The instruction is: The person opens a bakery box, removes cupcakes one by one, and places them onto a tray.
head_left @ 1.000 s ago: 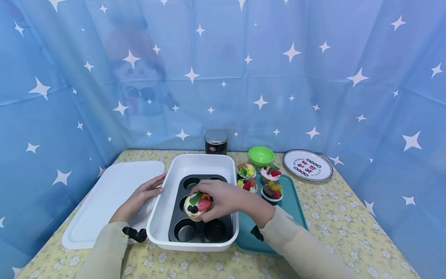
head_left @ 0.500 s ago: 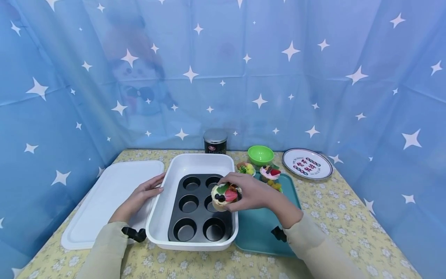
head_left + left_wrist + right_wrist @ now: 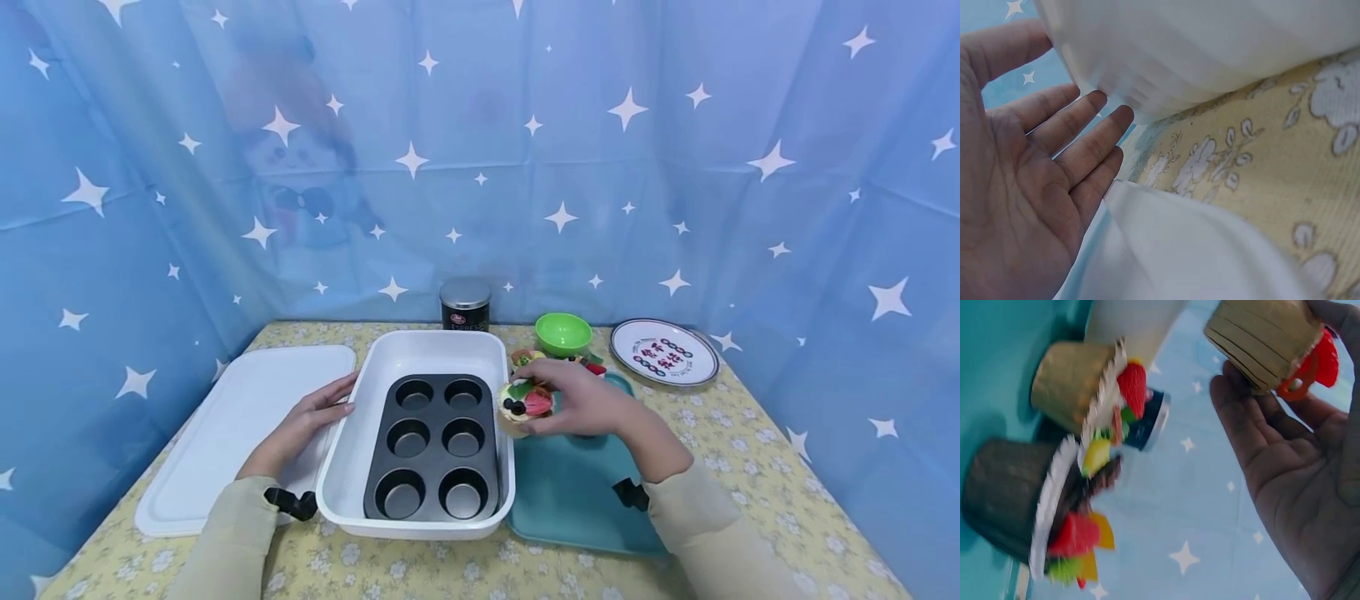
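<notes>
A yellow floral tablecloth (image 3: 720,467) covers the table, enclosed on three sides by a blue star-printed curtain (image 3: 675,167). The right hand (image 3: 581,400) grips a fruit-topped cupcake (image 3: 525,406) by its top, fingers curled around the frosting rim; the cupcake hangs just right of the white dish (image 3: 360,417), above the near-left part of the teal tray (image 3: 562,500). Its axis is roughly upright in the head view, paper base down; the right wrist view shows the pleated base (image 3: 1260,337) clear of any surface. The tray floor lies directly below and slightly right of the cupcake. Further cupcakes (image 3: 1054,481) stand at the far end of the tray, just beyond the hand; their exact number is probably three or four, as the hand hides most of them. The six-cup muffin pan (image 3: 435,446) inside the dish holds nothing. The left hand (image 3: 303,421) lies flat and relaxed, fingertips touching the dish's left wall, palm over the white lid (image 3: 217,433). The right hand is the nearer to the tray.
</notes>
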A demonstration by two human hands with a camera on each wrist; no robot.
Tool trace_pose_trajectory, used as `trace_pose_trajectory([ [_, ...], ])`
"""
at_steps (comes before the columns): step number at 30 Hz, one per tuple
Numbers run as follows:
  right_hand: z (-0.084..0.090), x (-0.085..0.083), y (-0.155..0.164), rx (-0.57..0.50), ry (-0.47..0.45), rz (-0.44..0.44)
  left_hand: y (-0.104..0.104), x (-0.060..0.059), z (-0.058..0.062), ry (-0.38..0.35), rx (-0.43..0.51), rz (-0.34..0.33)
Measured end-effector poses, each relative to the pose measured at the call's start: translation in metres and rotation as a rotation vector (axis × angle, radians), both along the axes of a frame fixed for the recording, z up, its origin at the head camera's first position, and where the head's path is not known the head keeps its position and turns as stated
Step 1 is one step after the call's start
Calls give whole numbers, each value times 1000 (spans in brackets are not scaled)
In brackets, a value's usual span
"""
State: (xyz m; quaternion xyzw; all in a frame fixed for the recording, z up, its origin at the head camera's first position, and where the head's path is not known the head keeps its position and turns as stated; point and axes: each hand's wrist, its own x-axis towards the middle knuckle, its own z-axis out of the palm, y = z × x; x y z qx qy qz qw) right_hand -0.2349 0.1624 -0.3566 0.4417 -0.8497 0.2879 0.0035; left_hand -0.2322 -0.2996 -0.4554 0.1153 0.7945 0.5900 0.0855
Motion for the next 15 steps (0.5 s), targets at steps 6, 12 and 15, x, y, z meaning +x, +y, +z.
trace_pose_trajectory([
  [6,8,1,13,122,-154,-79,1,0,2,-9,1,15],
  [12,0,0,14,214,-253,-84,0,0,1,-8,1,7],
  [15,-6,-1,13,244,-277,-96,1,0,0,-5,-5,5],
])
